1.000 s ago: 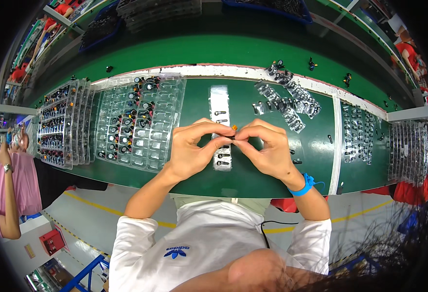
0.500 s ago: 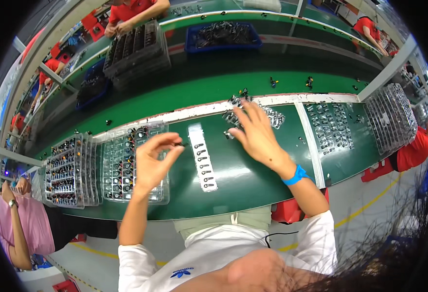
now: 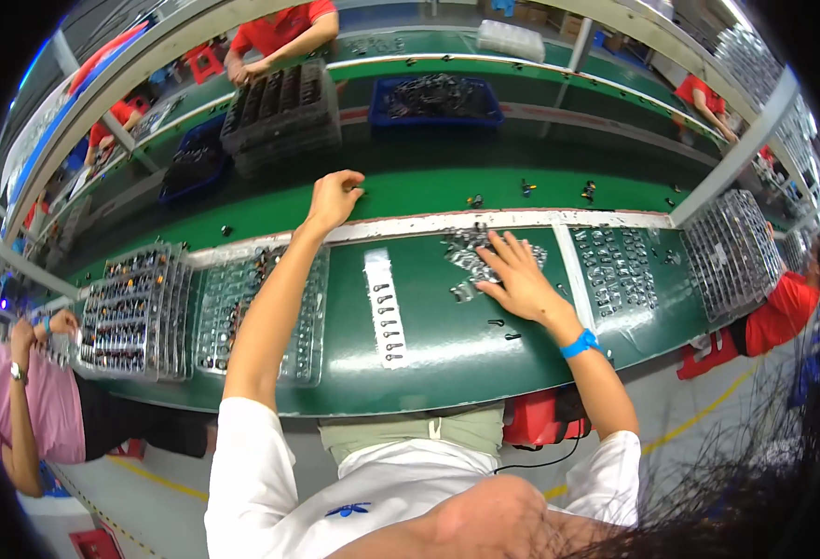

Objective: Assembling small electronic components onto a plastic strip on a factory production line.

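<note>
The right hand [image 3: 525, 287], fingers spread loose, could scatter the small silvery plastic packets [image 3: 463, 252] by sweeping sideways. The left hand's [image 3: 335, 200] fingers curl; I cannot tell whether they grasp anything.

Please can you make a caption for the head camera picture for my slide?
Left hand over bright green surface, right hand at shiny packets, white strip nearby.

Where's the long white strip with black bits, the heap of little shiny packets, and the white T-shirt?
Long white strip [image 3: 376, 266]: head view, bare upper end.
Heap of shiny packets [image 3: 466, 251]: head view, its left side.
White T-shirt [image 3: 399, 481]: head view, front.
</note>
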